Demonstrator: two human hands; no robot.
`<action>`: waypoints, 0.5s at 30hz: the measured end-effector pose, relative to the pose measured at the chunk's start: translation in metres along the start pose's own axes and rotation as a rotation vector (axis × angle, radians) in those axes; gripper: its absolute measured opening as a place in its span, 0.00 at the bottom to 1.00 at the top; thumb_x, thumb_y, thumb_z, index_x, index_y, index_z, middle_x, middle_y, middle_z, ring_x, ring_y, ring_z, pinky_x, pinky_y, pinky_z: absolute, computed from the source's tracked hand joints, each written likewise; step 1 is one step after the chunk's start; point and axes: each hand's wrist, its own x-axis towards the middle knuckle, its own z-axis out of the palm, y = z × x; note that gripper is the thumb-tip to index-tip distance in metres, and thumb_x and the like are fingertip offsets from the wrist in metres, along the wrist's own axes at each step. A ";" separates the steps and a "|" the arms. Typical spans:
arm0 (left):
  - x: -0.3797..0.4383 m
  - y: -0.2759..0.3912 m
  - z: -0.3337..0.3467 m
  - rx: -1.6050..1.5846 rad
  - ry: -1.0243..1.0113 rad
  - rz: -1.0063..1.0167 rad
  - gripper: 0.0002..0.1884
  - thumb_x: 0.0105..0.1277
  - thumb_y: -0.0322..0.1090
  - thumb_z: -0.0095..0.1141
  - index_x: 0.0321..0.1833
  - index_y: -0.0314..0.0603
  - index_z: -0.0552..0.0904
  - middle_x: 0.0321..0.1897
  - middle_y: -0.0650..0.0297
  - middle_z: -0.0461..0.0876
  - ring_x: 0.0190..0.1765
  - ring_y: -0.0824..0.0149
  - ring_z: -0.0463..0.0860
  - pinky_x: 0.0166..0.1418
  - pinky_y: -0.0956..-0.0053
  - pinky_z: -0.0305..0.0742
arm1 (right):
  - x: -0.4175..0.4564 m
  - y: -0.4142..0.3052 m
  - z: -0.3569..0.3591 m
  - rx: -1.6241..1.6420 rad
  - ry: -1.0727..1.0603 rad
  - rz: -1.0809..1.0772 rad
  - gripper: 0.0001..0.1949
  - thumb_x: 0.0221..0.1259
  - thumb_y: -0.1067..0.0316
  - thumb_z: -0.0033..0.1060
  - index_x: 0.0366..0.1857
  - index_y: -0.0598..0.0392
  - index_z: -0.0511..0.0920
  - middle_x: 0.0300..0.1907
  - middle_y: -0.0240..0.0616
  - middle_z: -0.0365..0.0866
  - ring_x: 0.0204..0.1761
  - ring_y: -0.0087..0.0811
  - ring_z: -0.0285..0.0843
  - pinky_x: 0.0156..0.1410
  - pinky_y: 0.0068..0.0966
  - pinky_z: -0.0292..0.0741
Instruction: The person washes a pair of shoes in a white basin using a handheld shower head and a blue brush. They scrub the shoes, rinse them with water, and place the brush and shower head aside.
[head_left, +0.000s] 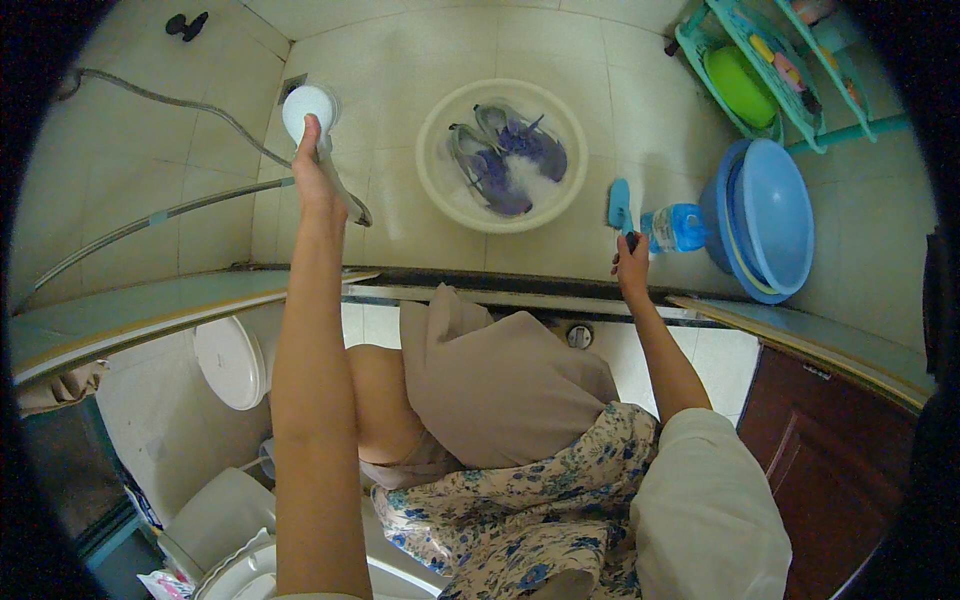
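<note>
My left hand (316, 180) grips the handle of a white shower head (307, 109), its thumb pressed along the neck. A metal hose hangs from the handle's lower end. My right hand (631, 264) holds the dark grip of a blue scrubbing brush (619, 204) above the tiled floor. Between my hands and farther off stands a cream plastic basin (426, 159). A pair of purple and grey shoes (491, 169) lies side by side in it, in sudsy water. The brush is apart from the basin.
Beside the brush lies a clear bottle of blue liquid (675, 228). Nested blue basins (776, 217) lean at the right wall, below a turquoise rack (765, 67) with a green basin (741, 86). A raised door sill (487, 289) and glass panels cross before my knees. A toilet (232, 364) stands behind left.
</note>
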 end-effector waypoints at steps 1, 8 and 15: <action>0.000 0.001 0.000 -0.009 0.008 -0.011 0.45 0.50 0.61 0.55 0.66 0.39 0.57 0.65 0.57 0.57 0.67 0.59 0.53 0.68 0.64 0.43 | -0.001 0.000 -0.001 -0.011 0.000 0.005 0.15 0.59 0.63 0.52 0.46 0.55 0.63 0.24 0.34 0.68 0.19 0.21 0.68 0.17 0.19 0.66; -0.002 -0.013 0.013 -0.041 -0.037 -0.011 0.40 0.53 0.58 0.54 0.64 0.39 0.61 0.62 0.58 0.61 0.64 0.61 0.57 0.67 0.65 0.46 | 0.013 0.014 -0.021 -0.386 0.091 -0.244 0.18 0.58 0.61 0.53 0.50 0.56 0.65 0.33 0.41 0.73 0.29 0.32 0.71 0.32 0.27 0.69; 0.006 -0.003 -0.001 -0.037 0.038 0.019 0.28 0.54 0.50 0.53 0.54 0.39 0.70 0.52 0.62 0.70 0.56 0.63 0.66 0.62 0.68 0.55 | -0.002 -0.088 -0.004 -0.558 -0.177 -0.380 0.19 0.55 0.62 0.53 0.51 0.53 0.68 0.42 0.48 0.75 0.43 0.47 0.74 0.47 0.36 0.70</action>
